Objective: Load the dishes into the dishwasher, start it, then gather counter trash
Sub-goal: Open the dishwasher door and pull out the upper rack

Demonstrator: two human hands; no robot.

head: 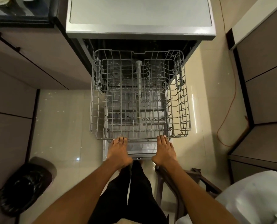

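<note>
The grey dishwasher [139, 31] stands open in front of me. Its grey wire rack [92, 110] is pulled far out over the lowered door [141, 149] and holds no dishes. A second rack shows through the wires below it. My left hand [119, 149] and my right hand [164, 150] both lie against the rack's front edge. Their fingers are straight and the fingertips touch the front rim, left of centre and right of centre. Neither hand holds anything.
A bin lined with a black bag [26, 185] stands on the tiled floor at lower left. Cabinets flank the dishwasher on both sides. An orange cord [228, 110] trails down the right side. A dark wooden stool [197, 175] and a pale grey object [255, 199] sit at lower right.
</note>
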